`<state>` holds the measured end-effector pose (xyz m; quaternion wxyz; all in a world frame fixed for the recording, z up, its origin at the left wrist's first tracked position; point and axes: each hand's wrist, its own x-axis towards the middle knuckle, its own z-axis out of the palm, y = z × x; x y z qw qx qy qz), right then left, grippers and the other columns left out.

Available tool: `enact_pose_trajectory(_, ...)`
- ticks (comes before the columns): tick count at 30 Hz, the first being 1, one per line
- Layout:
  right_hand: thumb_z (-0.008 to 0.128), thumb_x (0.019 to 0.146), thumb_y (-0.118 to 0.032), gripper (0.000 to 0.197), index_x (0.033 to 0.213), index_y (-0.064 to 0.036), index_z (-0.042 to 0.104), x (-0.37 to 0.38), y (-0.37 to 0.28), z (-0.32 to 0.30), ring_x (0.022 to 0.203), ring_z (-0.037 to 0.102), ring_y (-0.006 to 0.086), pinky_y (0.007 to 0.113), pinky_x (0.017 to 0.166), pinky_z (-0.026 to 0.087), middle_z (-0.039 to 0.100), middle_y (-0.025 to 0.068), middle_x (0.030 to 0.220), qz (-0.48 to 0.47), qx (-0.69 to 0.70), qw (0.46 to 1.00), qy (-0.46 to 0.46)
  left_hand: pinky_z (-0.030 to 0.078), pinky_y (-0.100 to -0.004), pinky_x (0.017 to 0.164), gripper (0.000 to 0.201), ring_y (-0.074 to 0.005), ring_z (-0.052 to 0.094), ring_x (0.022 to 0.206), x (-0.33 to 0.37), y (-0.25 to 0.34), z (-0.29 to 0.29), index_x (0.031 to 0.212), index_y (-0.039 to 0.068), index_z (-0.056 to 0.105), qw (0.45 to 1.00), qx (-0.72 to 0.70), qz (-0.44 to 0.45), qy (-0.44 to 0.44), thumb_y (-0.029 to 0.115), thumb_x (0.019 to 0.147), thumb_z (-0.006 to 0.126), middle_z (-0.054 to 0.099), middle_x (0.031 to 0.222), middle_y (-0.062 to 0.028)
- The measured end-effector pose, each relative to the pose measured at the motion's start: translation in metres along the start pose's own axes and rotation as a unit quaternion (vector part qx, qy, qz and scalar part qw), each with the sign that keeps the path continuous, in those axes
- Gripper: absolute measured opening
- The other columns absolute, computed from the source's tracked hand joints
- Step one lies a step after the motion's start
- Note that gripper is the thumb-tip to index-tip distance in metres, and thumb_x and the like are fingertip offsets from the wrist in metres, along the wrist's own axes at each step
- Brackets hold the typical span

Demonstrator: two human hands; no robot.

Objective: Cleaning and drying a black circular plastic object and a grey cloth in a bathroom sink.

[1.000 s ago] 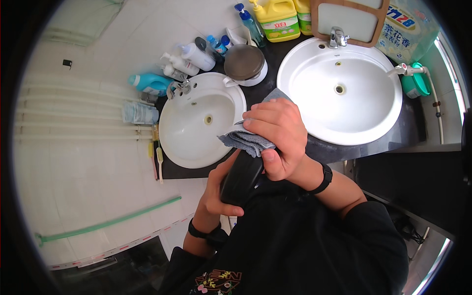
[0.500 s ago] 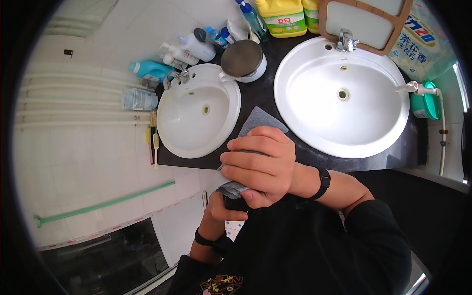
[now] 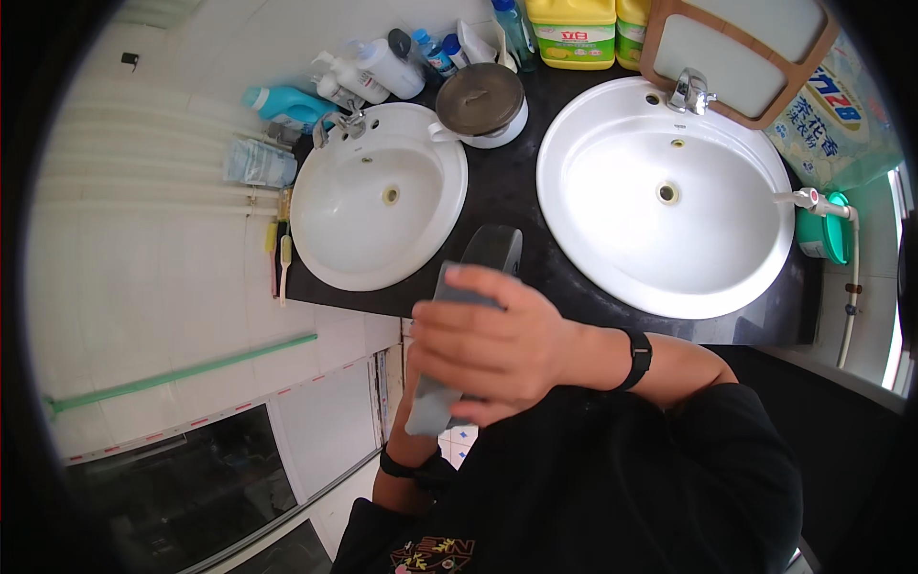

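Observation:
In front of my chest, my right hand [image 3: 488, 344] is wrapped over a grey cloth [image 3: 435, 407], its fingers slightly smeared by motion. The cloth lies against a dark, long object with a rounded end [image 3: 494, 249], which sticks out above my fingers near the counter's front edge. I cannot make out what kind of object it is. Behind the right hand and the cloth, my left hand is hidden; only its wrist and forearm [image 3: 409, 450] with a black band show.
A black counter [image 3: 512, 191] holds a smaller white basin [image 3: 316, 244] on the left and a larger one [image 3: 564, 258] on the right. A lidded pot [image 3: 481, 100] stands between them. Bottles, yellow jugs [image 3: 574, 33] and a brown-framed board [image 3: 660, 48] line the wall.
The cloth's corner above my right hand has gone down, and the dark object's rounded end now shows there. My left fingers, seen before, are now hidden. The view has shifted slightly.

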<state>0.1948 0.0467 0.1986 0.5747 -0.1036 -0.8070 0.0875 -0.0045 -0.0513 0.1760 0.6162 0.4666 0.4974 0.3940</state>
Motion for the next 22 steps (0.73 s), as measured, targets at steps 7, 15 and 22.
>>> enact_pose_trajectory(7,0.035,0.102,-0.030,0.043,0.105,0.0020,0.064,-0.032,0.065,0.019,0.089,0.058,0.0126,0.028,0.085,0.045,0.066,0.0069,0.099,0.494,0.395,0.773,0.050,0.045,-0.0310,0.094,0.098,-0.0223,0.059,0.110,0.030,0.040,0.013,0.138,-0.012,0.038,0.997,-0.050,0.048,-0.040,0.036,0.064,0.082,0.059,0.119,-0.0169)
enact_pose_trajectory(15,0.042,0.099,-0.038,0.046,0.111,0.0011,0.062,-0.040,0.081,0.062,0.095,0.062,0.0243,0.036,0.087,0.049,0.066,0.0131,0.104,0.745,0.344,0.527,0.221,0.042,-0.0340,0.101,0.097,-0.0243,0.053,0.120,0.049,0.053,0.006,0.145,-0.006,0.026,0.975,-0.199,-0.085,-0.041,0.036,0.074,0.077,0.053,0.129,-0.0207)
enact_pose_trajectory(22,0.031,0.098,-0.046,0.053,0.113,-0.0054,0.063,-0.074,0.063,0.087,0.091,0.065,0.0274,0.045,0.086,0.052,0.068,0.0129,0.104,0.687,0.629,0.220,0.289,0.017,-0.0378,0.116,0.109,-0.0276,0.027,0.140,0.057,0.056,-0.012,0.153,-0.001,0.007,0.968,0.128,0.009,-0.214,0.041,0.078,0.076,0.020,0.155,-0.0178)
